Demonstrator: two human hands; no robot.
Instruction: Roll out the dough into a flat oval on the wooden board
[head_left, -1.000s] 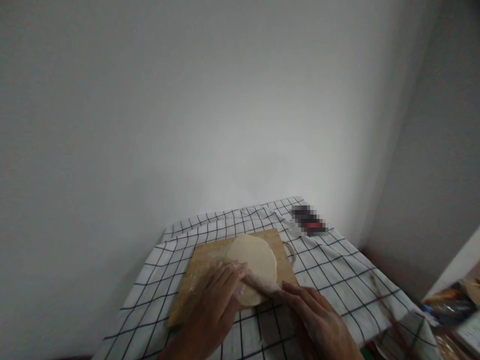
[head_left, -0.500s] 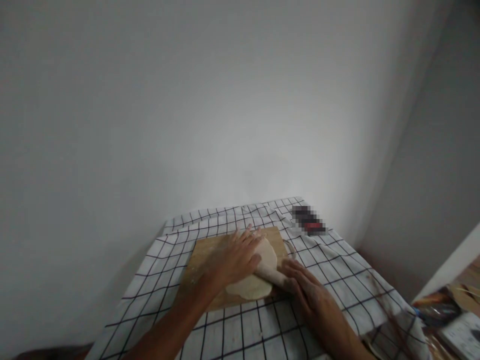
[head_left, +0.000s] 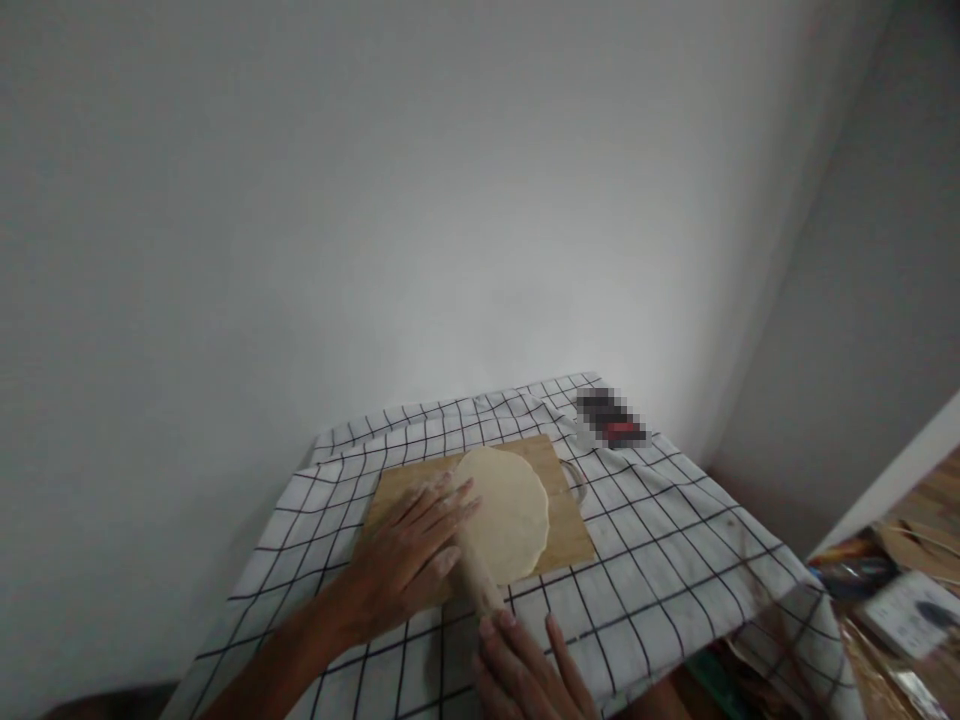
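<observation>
A thin, round sheet of dough (head_left: pixel 506 512) lies on a wooden board (head_left: pixel 568 530). Across its left side, slanting toward me, is a pale rolling pin (head_left: pixel 478 582). My left hand (head_left: pixel 405 552) grips the pin's far part from above, its fingers long and dusted with flour, hiding that end. At the near end, my right hand (head_left: pixel 529 668) has its fingers over the pin, just off the board's front edge. The right hand is partly cut off by the bottom of the view.
A checked cloth (head_left: pixel 637 560) covers the table under the board. A dark and red blurred-out object (head_left: pixel 611 418) lies at the back right. A cord loop (head_left: pixel 577 480) sits at the board's right edge. Boxes and packets (head_left: pixel 900 600) are at the lower right; a wall (head_left: pixel 450 200) rises behind.
The rolling pin and both hands have moved left and nearer to me, and the pin has turned steeper. More of the dough now shows, and it looks like a full round.
</observation>
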